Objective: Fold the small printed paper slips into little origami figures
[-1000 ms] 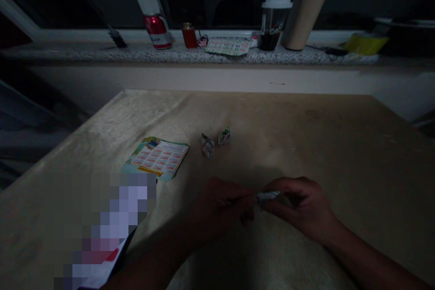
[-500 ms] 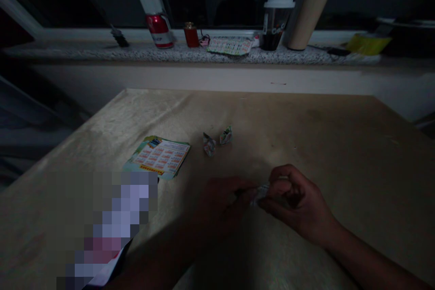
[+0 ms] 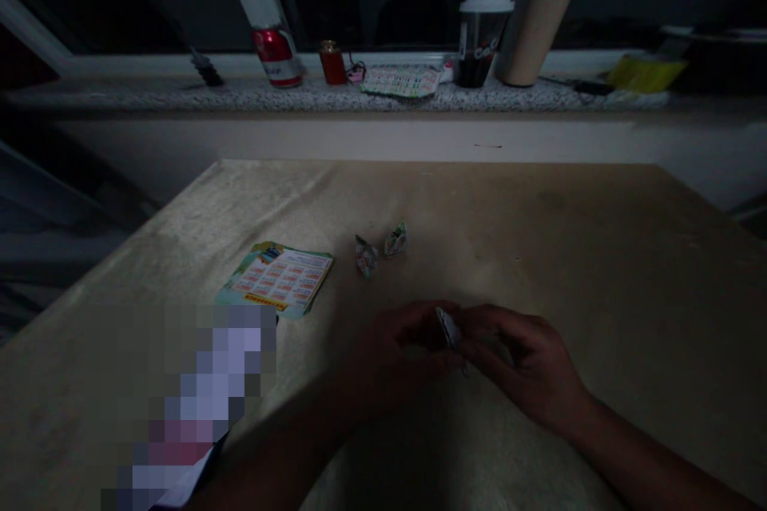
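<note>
Between my two hands is a small piece of folded paper point(image 3: 447, 327), standing on edge just above the table. The fingers and thumb of my left hand point(image 3: 392, 351) close round its left side, dim in the shadow. From the right, my right hand point(image 3: 527, 351) pinches it between thumb and fingertips. Part of the paper is hidden by the fingers. Farther back on the table sit two small folded-paper shapes with printed sides, one pointed point(image 3: 366, 257) and one point(image 3: 395, 239) a little to its right.
A stack of printed cards point(image 3: 279, 279) lies left of the hands, with a pixelated item point(image 3: 209, 391) nearer me. Along the granite windowsill point(image 3: 240, 100) stand a red can point(image 3: 276, 56), a red lighter-like object point(image 3: 331, 62), a printed sheet point(image 3: 400, 81), a lidded cup point(image 3: 475, 44) and a cardboard tube point(image 3: 542, 16).
The folded paper has turned upright between my hands. My left fingers have come up round it, and my right hand's raised fingers have lowered onto it. The view has shifted slightly.
</note>
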The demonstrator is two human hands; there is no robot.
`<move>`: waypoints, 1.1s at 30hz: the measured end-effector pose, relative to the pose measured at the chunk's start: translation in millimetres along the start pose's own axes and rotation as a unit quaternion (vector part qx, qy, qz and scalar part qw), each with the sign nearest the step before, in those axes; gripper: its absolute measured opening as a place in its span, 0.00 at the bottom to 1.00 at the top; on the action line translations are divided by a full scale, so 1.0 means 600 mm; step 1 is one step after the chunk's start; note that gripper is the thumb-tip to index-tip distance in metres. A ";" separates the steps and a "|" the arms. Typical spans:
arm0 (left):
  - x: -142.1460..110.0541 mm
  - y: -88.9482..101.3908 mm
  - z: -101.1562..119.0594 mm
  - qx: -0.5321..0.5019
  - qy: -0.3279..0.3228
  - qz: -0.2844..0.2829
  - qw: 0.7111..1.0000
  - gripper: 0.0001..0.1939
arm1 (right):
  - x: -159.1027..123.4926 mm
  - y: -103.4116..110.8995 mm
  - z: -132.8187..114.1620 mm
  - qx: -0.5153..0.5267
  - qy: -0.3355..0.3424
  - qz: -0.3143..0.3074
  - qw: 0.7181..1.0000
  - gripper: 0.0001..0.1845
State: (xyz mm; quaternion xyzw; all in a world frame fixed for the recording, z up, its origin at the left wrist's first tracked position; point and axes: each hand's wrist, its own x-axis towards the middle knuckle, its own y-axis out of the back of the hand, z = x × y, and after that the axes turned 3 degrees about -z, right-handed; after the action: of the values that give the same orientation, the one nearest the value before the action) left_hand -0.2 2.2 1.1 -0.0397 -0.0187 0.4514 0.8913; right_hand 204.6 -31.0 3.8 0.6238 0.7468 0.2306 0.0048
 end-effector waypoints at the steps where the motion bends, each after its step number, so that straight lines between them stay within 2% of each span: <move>1: 0.000 0.000 0.006 0.044 -0.004 -0.006 0.999 0.19 | 0.000 -0.001 0.000 0.014 -0.007 -0.003 1.000 0.05; 6: -0.005 0.003 0.022 0.228 -0.067 -0.045 0.970 0.19 | 0.002 0.000 0.002 0.033 -0.011 -0.001 0.999 0.04; 10: -0.009 0.003 0.018 0.315 -0.088 -0.041 0.944 0.22 | 0.002 0.005 -0.001 -0.007 0.018 -0.016 1.000 0.06; 14: -0.009 -0.004 0.016 0.321 -0.082 -0.028 0.943 0.19 | -0.006 0.000 0.002 -0.049 0.026 -0.003 0.998 0.14; 19: -0.014 -0.020 0.011 0.360 -0.145 0.006 0.921 0.21 | -0.014 -0.012 0.009 -0.071 0.014 0.042 0.996 0.18; 21: -0.017 -0.019 0.008 0.388 -0.155 -0.001 0.908 0.24 | -0.013 -0.014 0.008 -0.039 -0.007 0.050 0.998 0.17; 24: -0.017 -0.008 0.010 0.357 -0.149 -0.014 0.922 0.25 | -0.006 -0.010 0.005 0.075 -0.056 0.061 0.994 0.08; 26: -0.013 0.003 0.014 0.329 -0.151 0.004 0.932 0.20 | 0.000 -0.006 0.005 0.177 -0.092 0.044 0.979 0.05; 28: -0.007 0.011 0.020 0.307 -0.149 0.009 0.940 0.14 | 0.003 -0.002 0.007 0.276 -0.124 -0.006 0.953 0.09; 31: 0.000 0.013 0.025 0.265 -0.100 -0.014 0.959 0.08 | 0.004 -0.004 0.014 0.399 -0.175 -0.084 0.896 0.15; 33: 0.001 0.009 0.027 0.225 -0.078 -0.017 0.971 0.07 | 0.001 -0.009 0.017 0.454 -0.208 -0.106 0.860 0.18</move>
State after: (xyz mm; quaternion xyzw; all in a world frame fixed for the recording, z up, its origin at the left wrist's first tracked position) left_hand -5.4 6.9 16.5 0.1977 0.0138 0.4306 0.8805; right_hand 202.6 -27.3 -7.0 0.5072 0.8121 -0.2709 -0.0990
